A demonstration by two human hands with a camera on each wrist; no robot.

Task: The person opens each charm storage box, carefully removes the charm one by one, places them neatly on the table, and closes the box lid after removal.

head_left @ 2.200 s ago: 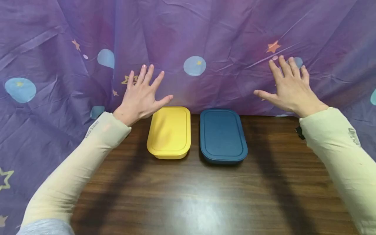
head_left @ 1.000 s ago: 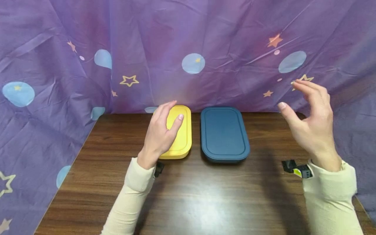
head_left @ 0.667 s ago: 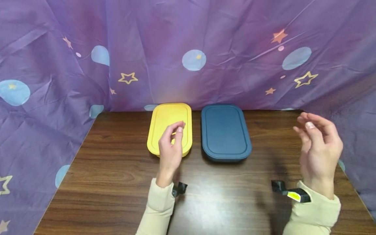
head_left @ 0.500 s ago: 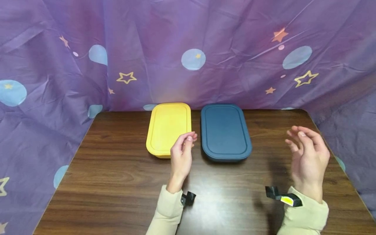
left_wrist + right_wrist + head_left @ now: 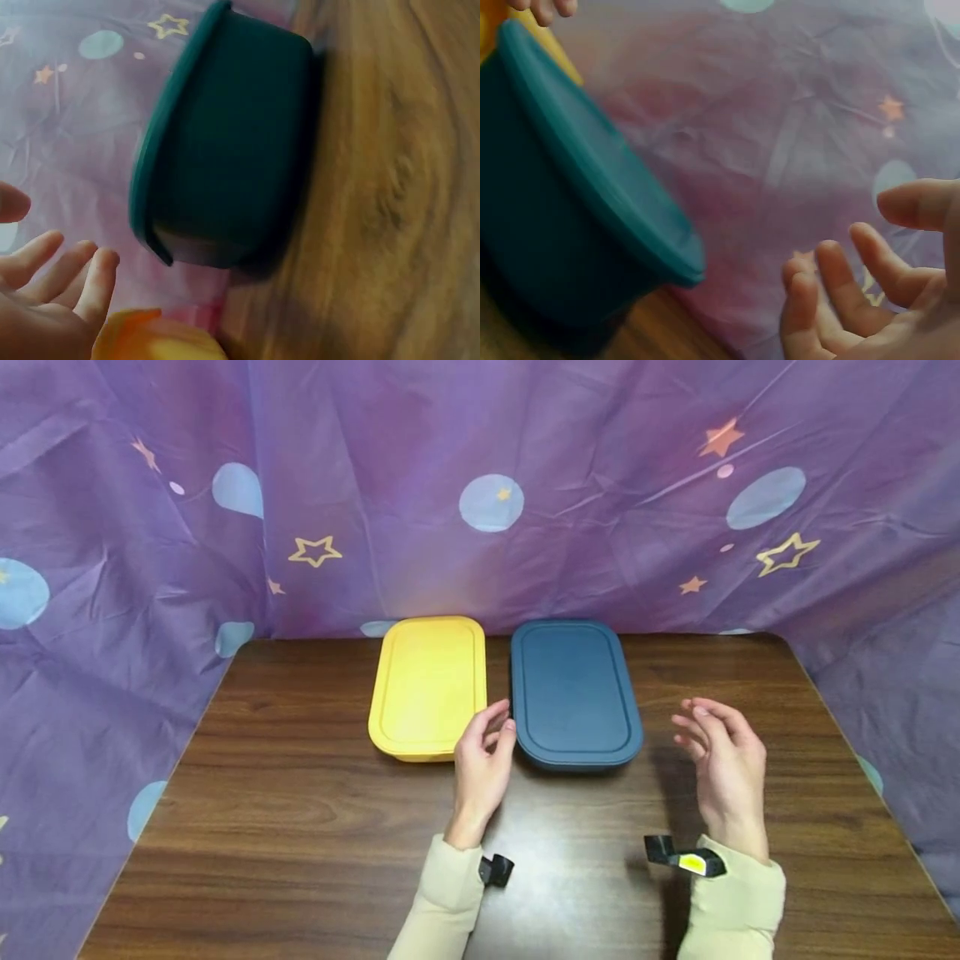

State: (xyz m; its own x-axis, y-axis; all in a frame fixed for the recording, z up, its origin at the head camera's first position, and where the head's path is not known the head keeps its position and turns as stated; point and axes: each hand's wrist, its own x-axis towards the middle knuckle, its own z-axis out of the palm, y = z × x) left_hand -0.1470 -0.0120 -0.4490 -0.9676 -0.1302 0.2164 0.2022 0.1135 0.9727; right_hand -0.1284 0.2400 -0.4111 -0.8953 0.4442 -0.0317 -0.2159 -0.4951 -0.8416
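Nearest, the black wrist mounts [image 5: 497,870] jut inward from the cuffs. Both ride low over the desk [image 5: 300,827]; a dropped wrist could scrape one or knock it against a box.

Left hand [image 5: 482,768]: fingers loosely bent, thumb apart, nothing held. In the head view it overlaps the near right corner of the yellow box [image 5: 423,681], fingertips just beside the blue box's left edge; contact with the yellow one cannot be told. Right hand [image 5: 726,768]: similarly half-curled and unloaded, apart from the blue box on its right side.

Blue box [image 5: 576,689] sits flat between the hands, lid on. Main hazard, in my judgement: the left hand is closer than the right, so uneven closing could push the box sideways or twist it. The lid rim [image 5: 166,112] overhangs the wall; fingers hooking only there might pry the lid up. How firmly it seats, and what is inside, cannot be told, so weight may surprise.

The gap to the yellow box is narrow; left knuckles working down into it could shunt that box leftward.

Farthest, the purple curtain [image 5: 420,485] hangs right behind both boxes. A forward shove would probably bunch the cloth.
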